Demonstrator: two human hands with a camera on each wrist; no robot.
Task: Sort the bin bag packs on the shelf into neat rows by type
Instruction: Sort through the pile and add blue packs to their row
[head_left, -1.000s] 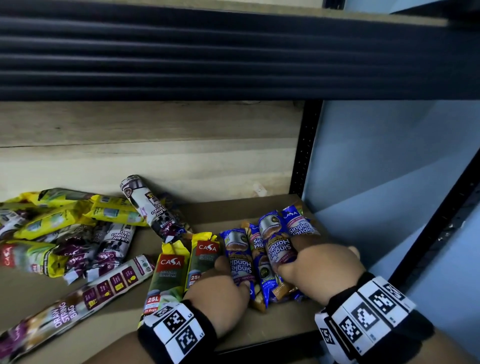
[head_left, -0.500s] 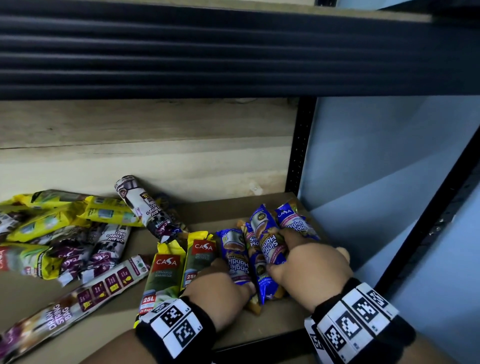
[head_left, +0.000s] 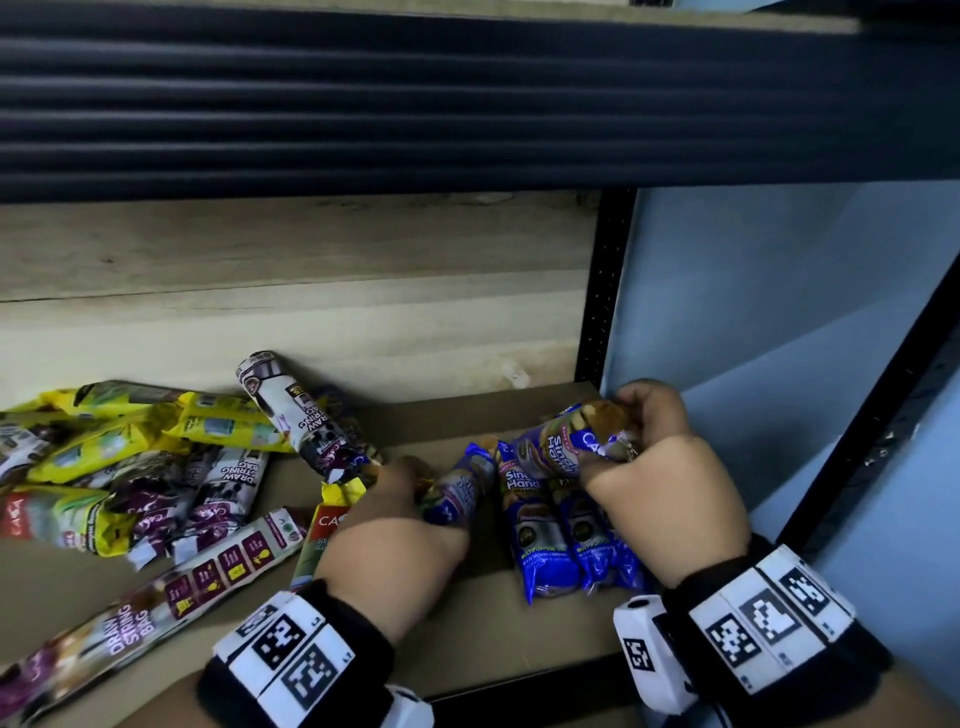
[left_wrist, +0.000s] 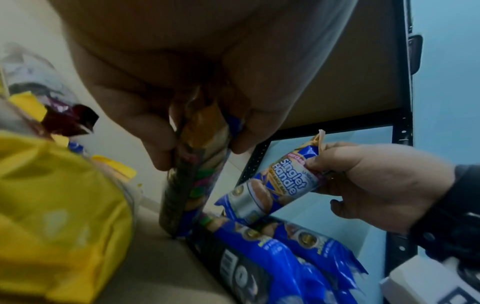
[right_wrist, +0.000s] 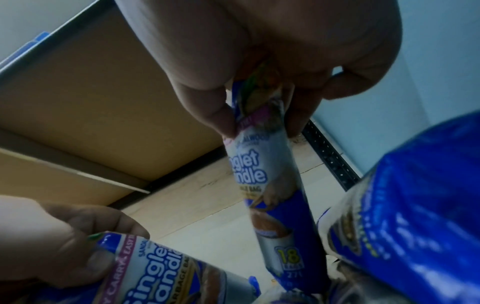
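- The right hand (head_left: 660, 478) pinches one blue Singlet Handle pack (head_left: 550, 452) by its crimped top end, thumb one side and fingers the other. The pack hangs tilted, its low end down among the blue packs lying on the shelf (head_left: 493, 639). Holding it by the seal probably leaves the body free to drop into line.
- The left hand (head_left: 400, 535) does the same with a second blue Singlet Handle pack (head_left: 457, 488): in the left wrist view its fingers (left_wrist: 153, 142) pinch the pack's top, and its bottom looks to be touching the shelf board. So each grip is closed on its own pack, neither spread.
- Two more blue packs (head_left: 566, 545) lie side by side between the hands near the front edge, looks like the start of the blue row, tucked at the right end by the black upright (head_left: 602, 291).
- A red and green CASA pack (head_left: 332, 525) sits just left of the left hand, partly under it.
- Yellow packs (head_left: 218, 421) and purple Draw String Bag packs (head_left: 228, 483) lie in a jumble further left, well apart from the blue lot. Still plenty to sort there.
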